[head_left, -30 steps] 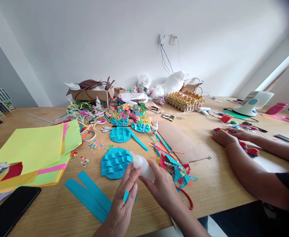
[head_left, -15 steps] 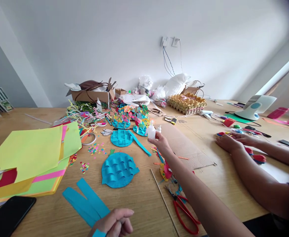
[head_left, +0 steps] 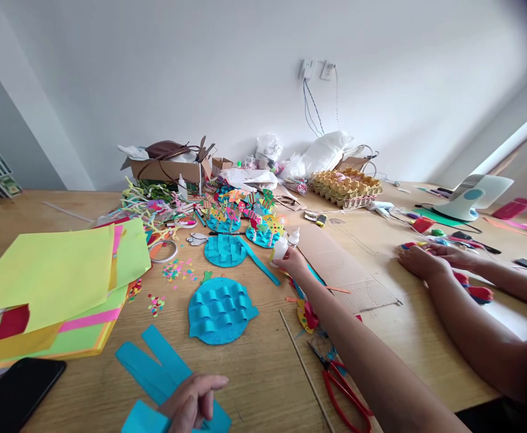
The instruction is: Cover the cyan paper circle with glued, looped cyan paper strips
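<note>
My right hand (head_left: 291, 263) reaches over the middle of the table with its fingers closed around a small white glue bottle (head_left: 280, 247). A second glue bottle (head_left: 294, 237) stands just behind it. At the bottom edge, my left hand (head_left: 194, 400) is partly cut off, its fingers curled and the index finger pointing right. A blue paper strip (head_left: 143, 417) comes out of its grip on the left. Under that hand lie more blue paper strips (head_left: 155, 367). Between the hands rests a blue round paper piece (head_left: 222, 310) with raised woven loops.
Red-handled scissors (head_left: 342, 391) and a thin stick (head_left: 306, 373) lie beside my right forearm. Coloured paper sheets (head_left: 60, 276) and a black phone (head_left: 20, 391) are at left. Finished paper crafts (head_left: 245, 213) stand behind. At right, a co-worker's hands (head_left: 419, 261) handle small coloured pieces.
My right hand has lowered the glue bottle slightly, and the bottle now tilts. My left hand has shifted down and left, with more of its blue strip showing.
</note>
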Action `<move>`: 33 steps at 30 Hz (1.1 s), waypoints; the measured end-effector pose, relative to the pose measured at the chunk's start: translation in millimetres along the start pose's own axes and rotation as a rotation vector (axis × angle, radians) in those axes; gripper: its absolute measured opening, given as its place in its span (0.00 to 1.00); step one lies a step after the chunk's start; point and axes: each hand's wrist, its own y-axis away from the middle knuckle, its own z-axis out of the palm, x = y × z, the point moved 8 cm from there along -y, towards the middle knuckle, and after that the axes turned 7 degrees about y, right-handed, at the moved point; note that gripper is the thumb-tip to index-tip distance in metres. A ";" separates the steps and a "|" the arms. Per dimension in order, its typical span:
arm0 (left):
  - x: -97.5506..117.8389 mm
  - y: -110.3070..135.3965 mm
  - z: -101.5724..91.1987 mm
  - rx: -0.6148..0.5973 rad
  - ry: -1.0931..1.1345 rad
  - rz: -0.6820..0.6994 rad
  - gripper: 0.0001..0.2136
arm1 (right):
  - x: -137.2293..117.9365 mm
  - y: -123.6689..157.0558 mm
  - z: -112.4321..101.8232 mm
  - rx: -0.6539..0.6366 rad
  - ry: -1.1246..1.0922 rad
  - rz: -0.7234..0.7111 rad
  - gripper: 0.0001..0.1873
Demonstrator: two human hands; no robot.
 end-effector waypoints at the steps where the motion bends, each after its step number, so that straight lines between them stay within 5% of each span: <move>1: 0.4 1.5 3.5 -0.030 0.013 -0.056 0.18 | -2.5 1.2 -3.0 0.004 0.035 0.001 0.16; 5: 33.1 18.6 2.2 0.132 0.123 0.056 0.20 | -16.3 17.4 -30.3 0.037 0.173 -0.004 0.10; 9: 55.6 23.7 14.2 0.148 0.219 0.140 0.18 | -52.0 78.4 -59.1 0.030 0.244 -0.057 0.03; 13: 56.8 13.5 29.5 0.131 0.318 0.172 0.17 | -118.8 186.0 -19.8 -0.367 0.231 -0.350 0.02; 17: 50.8 8.7 43.4 0.147 0.339 0.198 0.17 | -150.5 254.8 22.9 -0.360 0.281 -0.541 0.14; 22: 39.6 14.1 47.3 0.213 0.260 0.207 0.19 | -135.7 263.4 43.9 -0.215 0.329 -0.606 0.16; 33: 7.0 23.6 39.6 0.241 0.394 0.076 0.15 | -118.7 273.4 31.7 -0.137 0.205 -0.661 0.10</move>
